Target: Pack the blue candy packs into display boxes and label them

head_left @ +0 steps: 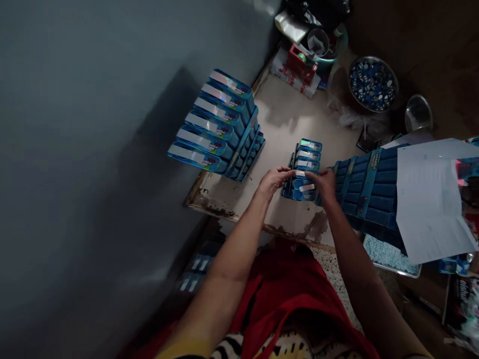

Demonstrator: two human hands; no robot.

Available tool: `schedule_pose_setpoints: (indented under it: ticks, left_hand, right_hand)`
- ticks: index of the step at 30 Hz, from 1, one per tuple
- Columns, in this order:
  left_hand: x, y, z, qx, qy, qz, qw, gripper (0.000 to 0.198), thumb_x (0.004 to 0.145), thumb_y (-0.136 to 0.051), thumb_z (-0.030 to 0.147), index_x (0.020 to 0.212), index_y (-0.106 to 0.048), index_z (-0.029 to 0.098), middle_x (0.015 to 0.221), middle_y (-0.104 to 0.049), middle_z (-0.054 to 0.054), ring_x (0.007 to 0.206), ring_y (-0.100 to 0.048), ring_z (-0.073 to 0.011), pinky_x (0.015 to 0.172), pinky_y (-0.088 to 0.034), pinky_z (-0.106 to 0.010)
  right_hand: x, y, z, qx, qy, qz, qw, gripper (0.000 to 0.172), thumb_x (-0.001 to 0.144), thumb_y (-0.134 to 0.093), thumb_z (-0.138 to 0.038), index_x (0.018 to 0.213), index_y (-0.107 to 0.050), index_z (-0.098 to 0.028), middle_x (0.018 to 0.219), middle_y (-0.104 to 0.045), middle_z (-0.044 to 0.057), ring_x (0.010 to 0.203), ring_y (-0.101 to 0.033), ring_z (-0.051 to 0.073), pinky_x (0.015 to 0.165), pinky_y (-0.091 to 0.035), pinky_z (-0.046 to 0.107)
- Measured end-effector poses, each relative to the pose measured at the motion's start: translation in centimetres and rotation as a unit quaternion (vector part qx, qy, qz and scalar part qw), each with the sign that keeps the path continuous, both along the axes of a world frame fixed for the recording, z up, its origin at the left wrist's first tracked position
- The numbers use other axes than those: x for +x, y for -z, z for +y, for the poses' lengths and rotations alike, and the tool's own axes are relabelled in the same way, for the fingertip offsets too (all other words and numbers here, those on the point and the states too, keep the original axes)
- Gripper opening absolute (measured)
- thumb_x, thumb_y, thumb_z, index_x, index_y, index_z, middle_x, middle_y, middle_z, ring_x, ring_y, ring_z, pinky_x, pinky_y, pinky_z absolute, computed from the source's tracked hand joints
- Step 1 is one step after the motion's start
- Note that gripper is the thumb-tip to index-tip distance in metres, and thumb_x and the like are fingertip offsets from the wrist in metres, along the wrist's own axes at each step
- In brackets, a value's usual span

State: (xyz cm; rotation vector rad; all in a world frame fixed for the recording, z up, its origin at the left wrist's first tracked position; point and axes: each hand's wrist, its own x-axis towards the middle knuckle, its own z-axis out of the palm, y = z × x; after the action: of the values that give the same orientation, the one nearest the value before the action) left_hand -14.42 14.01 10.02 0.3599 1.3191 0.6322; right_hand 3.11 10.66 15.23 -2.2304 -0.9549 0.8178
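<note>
One pale, shiny strip (300, 173) lies in the narrow gap between the two hands, on or just above the top of a blue pack, with the fingertips of the left hand (273, 182) at its left end and those of the right hand (325, 184) at its right end. On both hands the fingertips are drawn in close to the strip; whether they pinch it or only press it down, I cannot tell. The pack belongs to a short row of blue packs (309, 155) set side by side on the table (235, 199). Farther from the person than the grip, three packs carry similar strips lying straight across; nearer, just below the right fingertips, a loose-looking strip (307, 188) sits aslant. Left of the hands and well apart from them, a taller stack of blue packs (213, 122) stands near the grey wall (75, 149), six strip-topped packs uppermost. Just beside the right hand begins a big banded blue stack (368, 184), its far right part covered by white paper sheets (428, 199). Under these juts a tray of small pale-blue pieces (391, 255). Toward the back are a red tape dispenser (302, 64) and a round bowl (395, 89) full of blue and silvery pieces.
</note>
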Motion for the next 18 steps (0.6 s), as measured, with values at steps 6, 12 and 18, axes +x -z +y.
schedule_pose_setpoints:
  ticks: [6, 12, 18]
  left_hand:
    - [0.0, -1.7, -4.3, 0.108, -0.108, 0.122, 0.981, 0.045, 0.065, -0.094, 0.049, 0.082, -0.066, 0.019, 0.073, -0.067, 0.002, 0.065, -0.057, -0.0097, 0.058, -0.040, -0.019]
    - [0.1, -7.5, -10.1, 0.165, -0.037, -0.069, 0.983, 0.074, 0.064, -0.086, 0.073, 0.110, -0.076, 0.016, 0.093, -0.076, -0.006, 0.066, -0.067, -0.0152, 0.059, -0.054, -0.026]
    - [0.5, -7.8, -10.2, 0.135, -0.088, -0.035, 0.986, 0.053, 0.060, -0.094, 0.060, 0.080, -0.073, 0.016, 0.071, -0.070, -0.002, 0.057, -0.062, -0.0126, 0.058, -0.054, -0.026]
  right_hand:
    - [0.0, -2.1, -1.1, 0.047, 0.013, 0.027, 0.998, 0.055, 0.059, -0.087, -0.057, 0.087, -0.053, -0.024, 0.076, -0.058, -0.004, 0.071, -0.058, 0.018, 0.061, -0.043, 0.029]
    - [-1.7, -4.4, -1.6, 0.067, 0.008, 0.057, 0.996, 0.056, 0.060, -0.085, -0.060, 0.085, -0.049, -0.025, 0.068, -0.053, -0.007, 0.063, -0.055, 0.015, 0.057, -0.042, 0.027]
    - [-2.7, -5.4, -2.9, 0.053, 0.001, 0.135, 0.989, 0.056, 0.060, -0.085, -0.060, 0.090, -0.054, -0.025, 0.065, -0.055, -0.007, 0.060, -0.058, 0.016, 0.055, -0.042, 0.027]
